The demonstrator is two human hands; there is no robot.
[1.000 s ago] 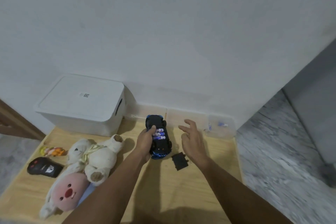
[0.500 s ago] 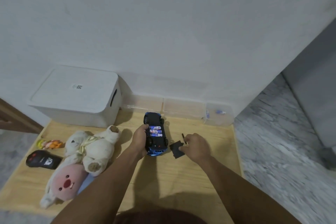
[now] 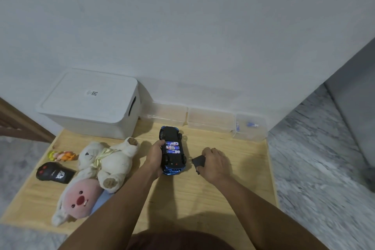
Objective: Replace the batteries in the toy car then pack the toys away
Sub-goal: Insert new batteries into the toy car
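A blue toy car (image 3: 172,151) lies upside down on the wooden board (image 3: 233,189), its battery bay uncovered with three blue batteries (image 3: 172,147) side by side. My left hand (image 3: 155,155) grips the car's left side. Just right of the car, my right hand (image 3: 215,163) curls its fingers round the black battery cover (image 3: 198,162), which is partly hidden beneath them. A white closed storage box (image 3: 91,105) stands at the back left against the wall.
Left of the car lie a white teddy bear (image 3: 109,160), a pink-faced plush (image 3: 78,200), a black remote control (image 3: 53,172) and a small orange-yellow figure (image 3: 61,155). Clear plastic containers (image 3: 210,119) line the back wall; the rightmost (image 3: 250,127) holds small blue items. Marble floor surrounds the board.
My right hand dropped from beside the car to the black cover and closed its fingers on it. My left hand kept its hold on the car.
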